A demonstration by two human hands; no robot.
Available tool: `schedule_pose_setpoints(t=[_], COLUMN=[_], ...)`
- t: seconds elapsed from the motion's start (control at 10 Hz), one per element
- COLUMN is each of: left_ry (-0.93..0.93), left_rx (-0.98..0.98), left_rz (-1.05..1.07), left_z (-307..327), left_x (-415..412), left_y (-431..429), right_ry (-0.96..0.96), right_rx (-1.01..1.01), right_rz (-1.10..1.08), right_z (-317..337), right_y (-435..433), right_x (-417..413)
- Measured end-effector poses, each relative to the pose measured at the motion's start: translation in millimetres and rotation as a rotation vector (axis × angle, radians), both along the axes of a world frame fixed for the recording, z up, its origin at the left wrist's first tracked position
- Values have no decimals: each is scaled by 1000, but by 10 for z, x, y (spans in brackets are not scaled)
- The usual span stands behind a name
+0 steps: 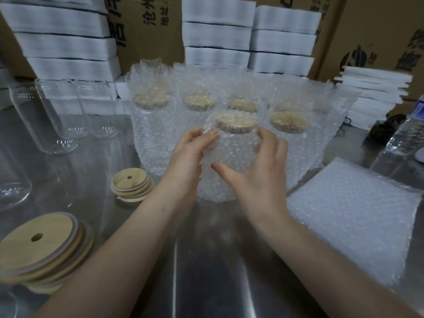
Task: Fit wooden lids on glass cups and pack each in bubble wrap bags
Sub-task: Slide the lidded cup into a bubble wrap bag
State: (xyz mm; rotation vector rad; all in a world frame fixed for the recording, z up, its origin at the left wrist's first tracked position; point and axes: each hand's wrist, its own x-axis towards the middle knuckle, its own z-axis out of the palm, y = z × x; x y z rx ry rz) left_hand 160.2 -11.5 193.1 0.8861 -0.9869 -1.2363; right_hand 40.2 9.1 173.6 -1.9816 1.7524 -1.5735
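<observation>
Seen from the head camera, both hands meet at the middle of a steel tabletop point(206, 260) around an upright cup point(231, 157) that sits inside a bubble-wrap bag point(220, 187) with its wooden lid point(236, 121) already on. The left hand point(192, 152) has its grip on the bag's upper left edge, with the fingertips curled in just beside the lid. The right hand point(259, 171) has its grip round the bag's right side, with the thumb across the front and the fingers up by the lid rim. The bag's base is down at the tabletop, but whether it rests there is hard to tell. Close behind stands a row of bagged cups point(290, 121), each lidded, touching one another. To the left stand bare cups point(52, 120), upright and without lids. Nearer the person on that side are two stacks of lids, a small stack point(132, 184) and a large stack point(43, 246) at the edge of view, each top lid with a hole. To the right lies a flat pile of bags point(351, 214), with a water bottle point(406, 131) beyond it. White foam sheets point(64, 42) and cartons point(378, 31) line the back.
</observation>
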Motion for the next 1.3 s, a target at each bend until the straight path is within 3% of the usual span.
schedule_pose_setpoints(t=[0.2,0.5,0.7,1.0,1.1,1.3], left_ry=[-161,-46,-77,-445,-571,-618], left_rx=[24,55,26,-103,-184,-409], left_rz=[31,152,207,419,412,268], left_z=[77,46,-19,-52,-25,-98], left_x=[-27,-127,-150,-146,-172,-247], left_y=[-50,-30,67,336,529,1169], right_ry=[-5,62,29,-52,-89,-279], right_rx=[-44,-53,-46,31,88,248], right_rz=[-8,-25,24,77,113,248], right_z=[-27,-36,-75,-82,-78,11], right_y=[-71,-90,-89,-51,-17,151], right_x=[0,57,23,-45,-66,-138])
